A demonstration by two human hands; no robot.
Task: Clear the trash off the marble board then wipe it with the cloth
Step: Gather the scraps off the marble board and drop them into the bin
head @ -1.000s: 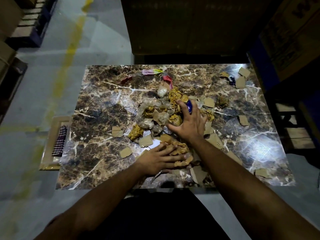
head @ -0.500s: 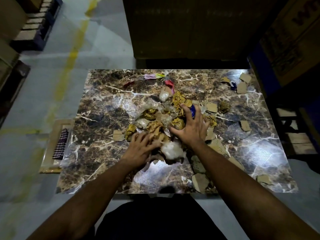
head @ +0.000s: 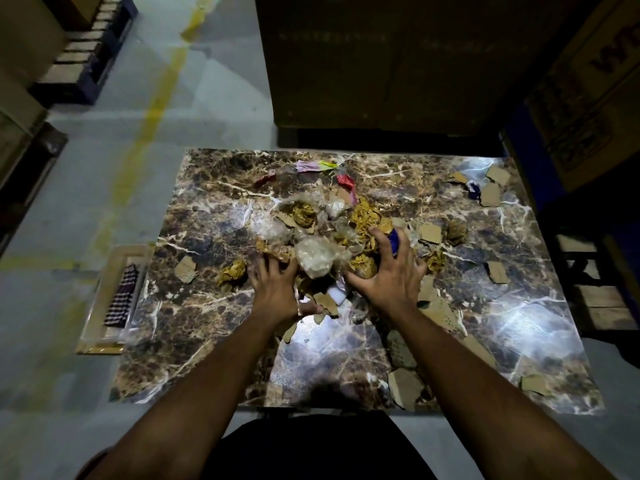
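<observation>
A brown marble board lies on the floor in front of me. A heap of trash sits at its middle: crumpled gold wrappers, clear plastic and cardboard scraps. My left hand presses into the heap's left side with spread fingers. My right hand claws over the heap's right side, with a blue wrapper between its fingers. A checked cloth lies on a tray left of the board.
Loose cardboard scraps lie along the board's right and near edge, with more at the far right corner. Coloured wrappers lie at the far edge. A dark large box stands behind the board; pallets lie far left.
My left hand moved from the near cardboard pieces up and left into the heap, pushing scraps together. The right hand stayed on the heap's right side. The heap grew tighter.
</observation>
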